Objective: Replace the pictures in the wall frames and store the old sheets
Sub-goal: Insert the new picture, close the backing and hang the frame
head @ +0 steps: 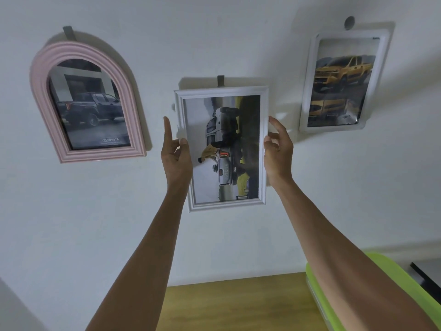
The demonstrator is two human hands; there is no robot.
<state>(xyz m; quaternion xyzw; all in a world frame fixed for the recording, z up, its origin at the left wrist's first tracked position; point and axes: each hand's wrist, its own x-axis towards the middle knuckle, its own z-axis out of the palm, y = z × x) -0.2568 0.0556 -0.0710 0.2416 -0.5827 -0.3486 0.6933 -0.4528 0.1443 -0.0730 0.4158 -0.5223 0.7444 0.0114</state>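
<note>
Three picture frames hang on the white wall. The white rectangular frame (224, 90) in the middle holds a sideways picture of a silver pickup and sits under a grey hook (221, 80). My left hand (175, 155) pinches its left edge, with the thumb on the front and the index finger pointing straight up beside it. My right hand (278, 151) holds the right edge with curled fingers. A pink arched frame (43, 96) with a dark pickup picture hangs at the left. A white frame (307, 91) showing yellow pickups hangs at the upper right.
Below the frames is a wooden tabletop (233, 304). A lime-green lidded box (410, 283) stands on it under my right forearm. A dark object (427, 275) lies at the far right edge.
</note>
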